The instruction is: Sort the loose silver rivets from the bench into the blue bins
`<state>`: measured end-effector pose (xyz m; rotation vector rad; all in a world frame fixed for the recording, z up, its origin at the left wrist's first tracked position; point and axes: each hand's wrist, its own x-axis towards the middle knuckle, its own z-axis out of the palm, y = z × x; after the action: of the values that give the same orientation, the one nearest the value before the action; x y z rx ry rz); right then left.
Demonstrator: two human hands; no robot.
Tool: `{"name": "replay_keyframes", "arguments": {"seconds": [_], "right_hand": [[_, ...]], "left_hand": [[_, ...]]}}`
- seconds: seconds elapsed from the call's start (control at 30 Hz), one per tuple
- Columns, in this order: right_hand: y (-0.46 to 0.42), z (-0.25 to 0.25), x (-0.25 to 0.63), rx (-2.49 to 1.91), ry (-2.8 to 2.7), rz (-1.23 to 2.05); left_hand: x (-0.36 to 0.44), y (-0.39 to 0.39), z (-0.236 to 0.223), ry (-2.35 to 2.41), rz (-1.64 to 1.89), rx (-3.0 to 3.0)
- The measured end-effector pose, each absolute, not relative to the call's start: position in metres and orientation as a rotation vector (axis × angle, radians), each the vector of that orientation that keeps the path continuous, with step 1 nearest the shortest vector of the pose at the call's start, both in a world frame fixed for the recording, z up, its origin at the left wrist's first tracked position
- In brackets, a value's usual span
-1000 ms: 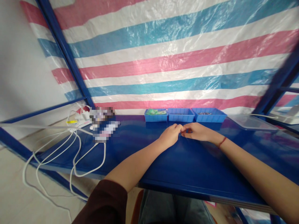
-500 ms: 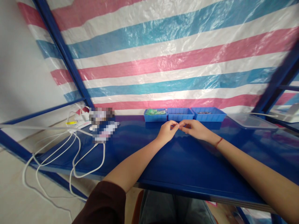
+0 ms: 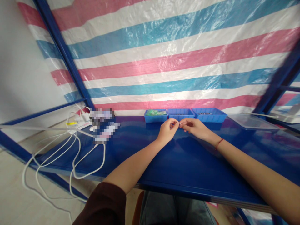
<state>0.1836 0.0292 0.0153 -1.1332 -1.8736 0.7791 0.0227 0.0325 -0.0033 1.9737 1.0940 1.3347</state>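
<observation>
My left hand (image 3: 167, 130) and my right hand (image 3: 193, 127) meet at their fingertips above the blue table (image 3: 187, 165). Both are closed in a pinch, thumb against fingers. Whatever they pinch is too small and too hidden to name. Just behind them stand three blue bins in a row. Green and clear packets lie in the left bin (image 3: 156, 118). Small pieces I cannot make out sit low in the middle bin (image 3: 181, 117). The right bin (image 3: 209, 117) holds small metallic-looking pieces.
A clear plastic lid (image 3: 253, 122) lies at the right. White cables (image 3: 77, 168) hang over the table's left side, by a power strip (image 3: 82, 124) and a blurred-out item (image 3: 106, 132). A striped plastic sheet (image 3: 164, 62) hangs behind, between blue posts.
My fingers have shifted slightly at the pinch, and both hands are raised a touch. The bins, lid and cables stay where they were.
</observation>
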Motion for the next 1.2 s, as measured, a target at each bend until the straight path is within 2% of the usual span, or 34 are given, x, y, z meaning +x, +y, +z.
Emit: {"name": "replay_keyframes", "arguments": {"seconds": [0.3, 0.43, 0.57, 0.67, 0.77, 1.0, 1.2], "right_hand": [[0.025, 0.025, 0.185, -1.103, -1.787, 0.645], [0.032, 0.026, 0.197, -1.174, -1.631, 0.549], [0.052, 0.020, 0.226, -1.289, -1.305, 0.449], [0.066, 0.015, 0.253, -1.374, -1.159, 0.341], [0.073, 0.010, 0.275, -1.491, -1.227, 0.129], [0.084, -0.003, 0.293, -1.800, -1.604, -0.164], [0.073, 0.005, 0.275, -1.732, -1.715, -0.490]], "left_hand": [[0.022, 0.038, -0.011, 1.099, 1.190, 2.078], [0.020, 0.034, -0.010, 1.150, 1.106, 2.392], [0.019, 0.034, -0.010, 1.130, 0.787, 2.777], [0.019, 0.037, -0.009, 1.131, 0.477, 2.786], [0.021, 0.039, -0.007, 1.137, 0.326, 2.745], [0.022, 0.038, -0.007, 1.136, 0.367, 2.755], [0.022, 0.041, -0.012, 1.126, 0.467, 2.824]]}}
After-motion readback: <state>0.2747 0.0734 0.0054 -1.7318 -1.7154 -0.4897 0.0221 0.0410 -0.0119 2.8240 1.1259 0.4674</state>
